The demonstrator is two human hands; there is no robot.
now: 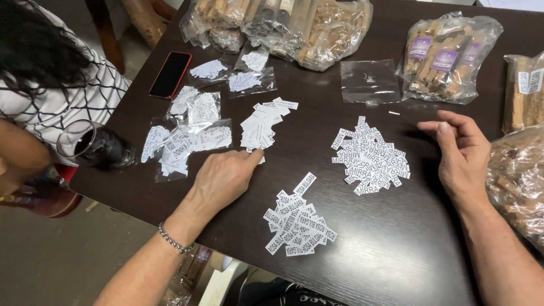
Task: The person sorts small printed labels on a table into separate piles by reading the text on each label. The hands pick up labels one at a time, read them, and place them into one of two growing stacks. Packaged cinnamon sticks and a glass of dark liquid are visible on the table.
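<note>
Head view looks down on a dark wooden tabletop strewn with small printed paper labels. The left hand lies palm down, its forefinger stretched out so that the tip touches the lower edge of a loose heap of white label slips; the grip holds nothing, the other fingers curled loosely under. A beaded metal bracelet sits on that wrist. The right hand hovers or rests at the right side of the tabletop, fingers half spread and relaxed, its grip wide and empty, just right of a second pile of printed labels. A third pile of labels lies nearer the front edge, between the two forearms. Left of the touched heap are several small clear bags filled with labels, and beyond them two more such bags. A phone in a red case lies face up near the left edge. An empty clear bag lies flat towards the back. Clear packets of pale wooden sticks stand along the far edge, with another packet bearing purple tags at the right and further packets by the right forearm. Another person in a white, dark-lined top sits at the left, a dark glass beside them.
</note>
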